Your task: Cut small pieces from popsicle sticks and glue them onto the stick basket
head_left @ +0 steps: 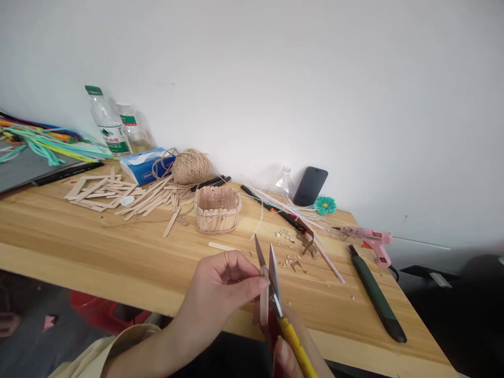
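Observation:
My left hand (220,291) pinches a thin wooden craft stick (264,299) upright near the table's front edge. My right hand (289,352), mostly cut off at the bottom of the picture, grips yellow-handled scissors (275,294). The scissor blades are spread, with the stick between them. A small basket made of wooden sticks (217,209) stands on the table (118,252) behind my hands. Wood chips (289,260) lie scattered to the right of the blades.
A pile of loose sticks (129,194), a ball of twine (191,166), a tissue pack (145,165) and two bottles (108,123) sit at the back left. A phone (310,186), pink glue gun (370,241) and dark green knife (376,294) lie to the right.

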Available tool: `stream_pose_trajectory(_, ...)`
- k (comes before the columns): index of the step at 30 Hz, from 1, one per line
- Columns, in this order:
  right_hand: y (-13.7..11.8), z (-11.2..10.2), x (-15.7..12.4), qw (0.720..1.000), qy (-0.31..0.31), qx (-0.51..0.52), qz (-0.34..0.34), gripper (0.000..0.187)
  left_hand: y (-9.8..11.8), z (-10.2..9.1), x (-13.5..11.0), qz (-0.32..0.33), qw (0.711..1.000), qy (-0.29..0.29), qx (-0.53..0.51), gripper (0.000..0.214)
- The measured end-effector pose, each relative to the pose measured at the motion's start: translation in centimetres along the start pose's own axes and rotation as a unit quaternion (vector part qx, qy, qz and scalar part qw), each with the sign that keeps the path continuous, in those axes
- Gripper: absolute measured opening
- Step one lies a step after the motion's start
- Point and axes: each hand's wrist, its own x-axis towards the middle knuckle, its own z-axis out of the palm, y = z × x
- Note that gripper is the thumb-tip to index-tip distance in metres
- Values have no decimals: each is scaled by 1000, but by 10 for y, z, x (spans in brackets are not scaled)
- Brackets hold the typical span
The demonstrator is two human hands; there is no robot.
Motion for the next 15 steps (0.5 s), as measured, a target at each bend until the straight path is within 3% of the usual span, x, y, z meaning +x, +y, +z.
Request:
stream_pose_trajectory(8,-7,-8,3,998,-34,-49,-2,54,-1,1,-2,7,1000,-5,9,17)
stream_pose_trajectory(15,-1,-9,3,999,-37,-31,3,51,3,4,-5,-7,999,38,20,16)
